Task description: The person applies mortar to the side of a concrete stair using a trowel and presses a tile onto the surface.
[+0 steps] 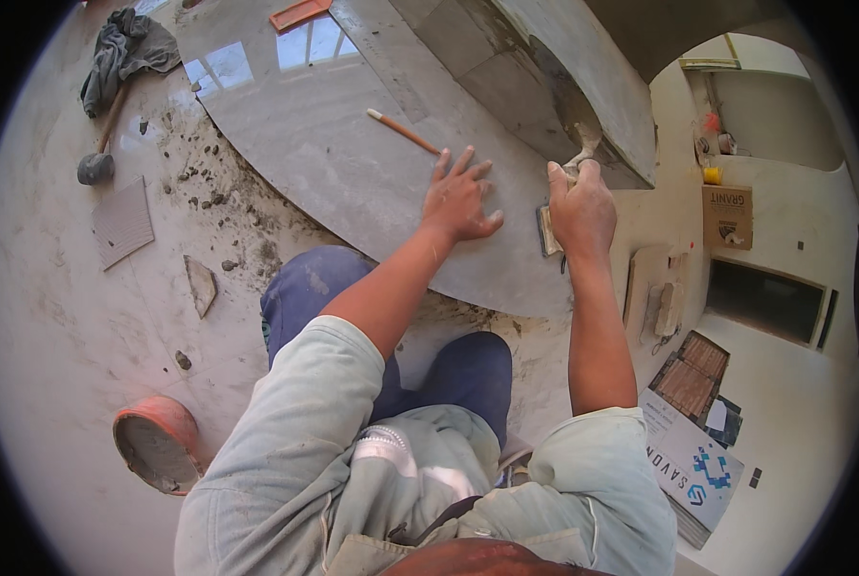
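My left hand point(460, 198) lies with spread fingers on a large grey slab point(353, 163) with a curved edge. Just beyond its fingertips rests a brown pencil-like stick point(401, 130) with a pale end. My right hand point(581, 213) is closed round a pale, mortar-smeared thing point(584, 146) beside the upright curved grey panel point(602, 86). Most of what it grips is hidden by the fingers, so its kind cannot be told. Next to that hand, a small flat pale block point(548, 230) lies at the slab's right side, partly covered.
Mortar crumbs point(209, 187) litter the floor left of the slab, near a mallet point(95, 169), grey cloth point(127, 58), ridged tile point(122, 223) and broken tile piece point(200, 286). An orange bucket point(188, 427) stands lower left. Cardboard boxes point(689, 451) lie right; an orange tray point(298, 13) is far.
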Tool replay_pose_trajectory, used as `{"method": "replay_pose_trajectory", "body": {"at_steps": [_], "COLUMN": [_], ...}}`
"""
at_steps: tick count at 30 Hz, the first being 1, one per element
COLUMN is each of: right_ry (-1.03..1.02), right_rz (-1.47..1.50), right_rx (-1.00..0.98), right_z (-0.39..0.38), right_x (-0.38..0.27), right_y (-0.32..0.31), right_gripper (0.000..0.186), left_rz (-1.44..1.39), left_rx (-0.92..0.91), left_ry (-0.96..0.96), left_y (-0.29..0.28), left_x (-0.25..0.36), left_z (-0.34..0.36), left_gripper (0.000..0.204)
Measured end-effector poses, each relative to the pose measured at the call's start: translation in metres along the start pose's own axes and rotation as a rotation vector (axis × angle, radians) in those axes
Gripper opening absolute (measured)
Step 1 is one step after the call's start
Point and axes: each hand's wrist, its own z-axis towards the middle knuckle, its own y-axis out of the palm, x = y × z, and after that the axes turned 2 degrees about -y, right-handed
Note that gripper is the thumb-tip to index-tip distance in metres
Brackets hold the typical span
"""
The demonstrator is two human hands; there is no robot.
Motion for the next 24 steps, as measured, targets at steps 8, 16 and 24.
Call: {"method": "replay_pose_trajectory", "body": {"at_steps": [8, 16, 24], "right_ry": [-0.028, -0.111, -0.054], "right_rz": [-0.032, -0.097, -0.088], "right_rx": [-0.03, -0.167, -0.12], "right_z": [0.012, 0.007, 0.011], "right_x": [-0.009, -0.006, -0.014], "right_y": [0.005, 0.025, 0.013], "right_gripper": [0.043, 0.044, 0.046], "left_rz": [0.004, 0.0, 0.025], "left_rx": [0.028, 0.039, 0.013], "left_ry": [-0.015, -0.005, -0.008], "left_y": [0.002, 0.004, 0.003], "left_x": [0.003, 0.005, 0.006], "left_z": [0.001, 0.002, 0.003], "left_gripper": [0.05, 0.048, 0.048]}}
